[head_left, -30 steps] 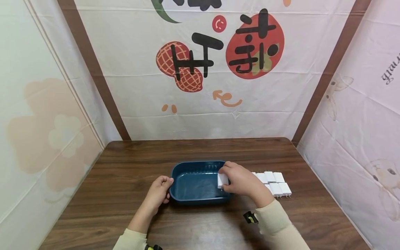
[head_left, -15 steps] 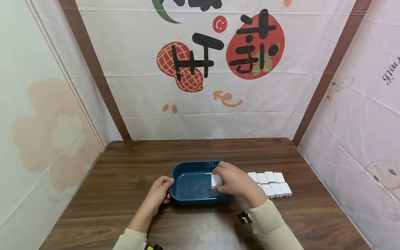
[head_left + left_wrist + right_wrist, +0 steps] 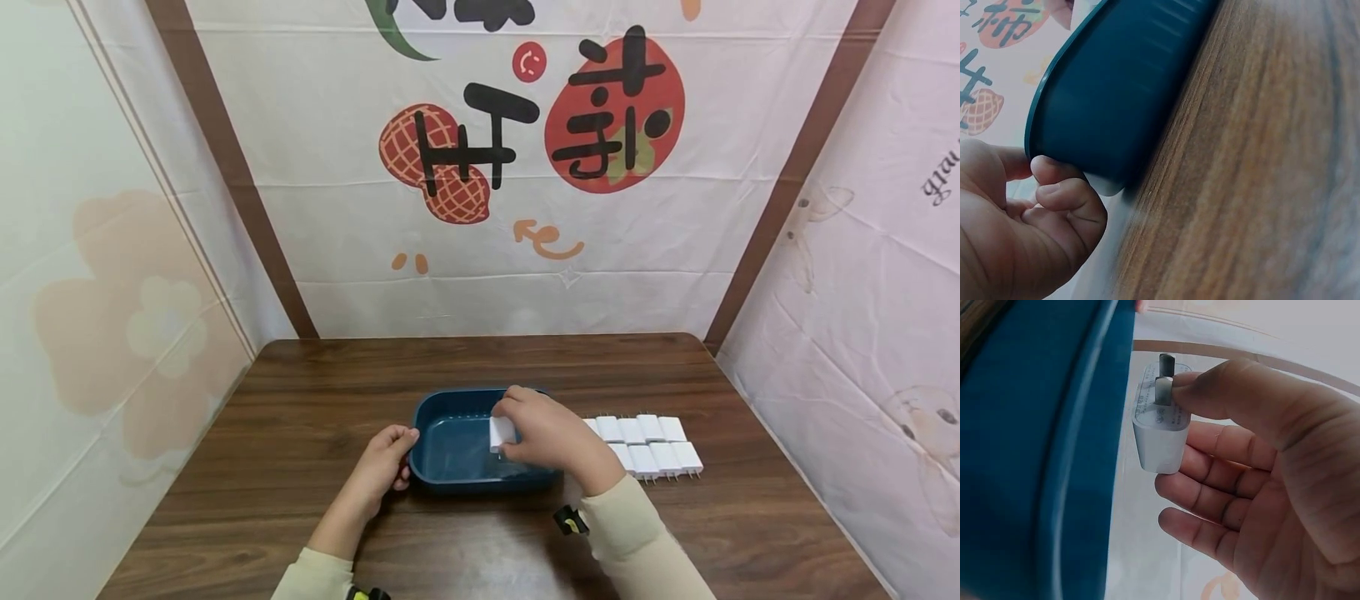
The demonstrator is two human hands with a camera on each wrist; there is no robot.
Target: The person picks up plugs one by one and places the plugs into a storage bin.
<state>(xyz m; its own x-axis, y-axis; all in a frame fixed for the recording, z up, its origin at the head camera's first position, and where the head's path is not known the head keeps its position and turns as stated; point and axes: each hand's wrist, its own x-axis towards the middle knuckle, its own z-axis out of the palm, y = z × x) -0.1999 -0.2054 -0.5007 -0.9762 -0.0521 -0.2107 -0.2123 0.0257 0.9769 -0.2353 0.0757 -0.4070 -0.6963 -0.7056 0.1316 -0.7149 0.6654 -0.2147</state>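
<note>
- In front of me sits a dark blue plastic tray (image 3: 480,486), rounded at the corners, on a wood-grain table (image 3: 315,400).
- At the tray's left end, the person's left hand (image 3: 384,461) grips the rim, thumb on top and the other fingers curled against the outer wall.
- Over the tray's opening, close to its middle, the person's right hand (image 3: 546,429) pinches a white two-prong power adapter (image 3: 501,433); thumb and forefinger are closed on it, the other fingers loosely bent.
- From the right wrist I see its two flat metal prongs (image 3: 1164,390) and fine print around them, too small to read.
- To the right of the tray, more white power adapters (image 3: 663,457) lie in two rows side by side, those nearest the tray partly hidden by the right hand.
- Behind the tray, beyond the table, hangs a white cloth backdrop (image 3: 487,308) printed with red peanuts (image 3: 457,196) and black characters.
</note>
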